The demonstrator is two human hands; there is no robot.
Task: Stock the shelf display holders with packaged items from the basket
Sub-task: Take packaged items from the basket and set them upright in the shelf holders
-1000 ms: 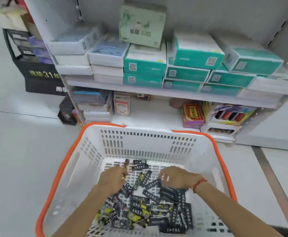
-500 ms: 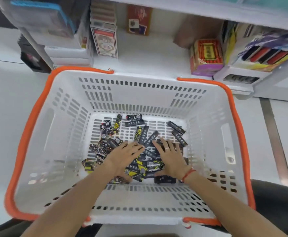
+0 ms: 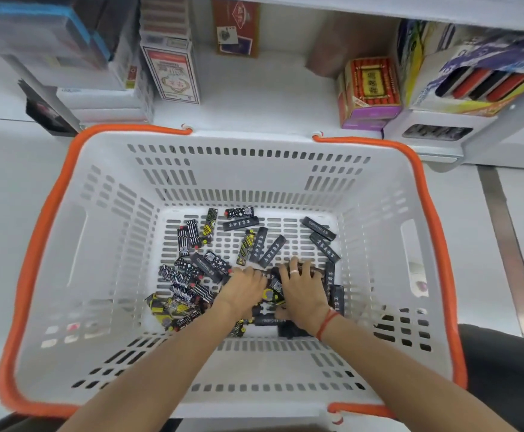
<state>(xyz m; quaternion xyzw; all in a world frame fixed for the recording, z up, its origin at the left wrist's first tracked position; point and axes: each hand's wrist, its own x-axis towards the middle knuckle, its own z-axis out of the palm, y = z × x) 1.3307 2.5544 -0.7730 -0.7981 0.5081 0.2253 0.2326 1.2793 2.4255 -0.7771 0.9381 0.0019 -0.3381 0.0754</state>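
Black, slim packets (image 3: 266,251) lie under both hands at the bottom of the basket (image 3: 254,169). The right hand (image 3: 301,288) lies flat with fingers (image 3: 295,265) spread over the pile, a pale ring on one of them; the left hand (image 3: 243,289) sits just beside it, its fingers bent down into the packets, though whether they pinch one I cannot tell.

Slippery packets scooped in a bunch could slide out of the hands on the way up to the shelf (image 3: 254,98), and thin ones might catch in the slots of the basket floor.

Count: two hands, one basket with an orange rim (image 3: 435,232), roughly thirty-odd packets, too overlapped for an exact number. One open holder (image 3: 438,132) stands on the shelf beyond the basket's far right corner.
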